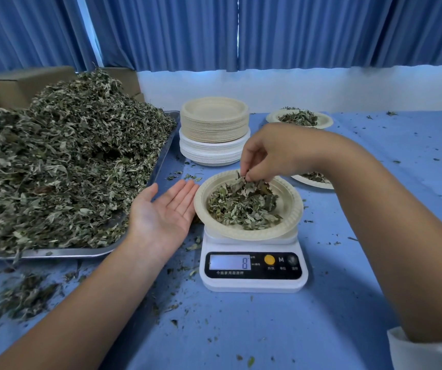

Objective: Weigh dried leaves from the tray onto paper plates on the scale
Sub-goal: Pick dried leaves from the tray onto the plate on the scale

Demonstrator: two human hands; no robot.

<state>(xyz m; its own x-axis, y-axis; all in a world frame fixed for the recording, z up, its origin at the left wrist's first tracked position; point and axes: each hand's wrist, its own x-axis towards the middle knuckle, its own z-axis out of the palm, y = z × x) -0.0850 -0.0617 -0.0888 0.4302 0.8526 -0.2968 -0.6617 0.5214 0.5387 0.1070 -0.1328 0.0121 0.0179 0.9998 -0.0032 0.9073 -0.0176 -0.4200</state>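
Right hand pinching leaves over plate, scale display reads 8

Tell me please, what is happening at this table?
A person is weighing dried leaves. The right hand pinches a few over the paper plate, which sits on the scale; its display shows 8. The left hand lies open, palm up, beside the plate. A heaped tray stands at the left, a stack of empty plates behind.

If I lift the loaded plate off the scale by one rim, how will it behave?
Probably very light: the scale reads only 8. The plate looks thin and may flex under a one-rim grip. Its loose leaves would likely slide out if it tilts.
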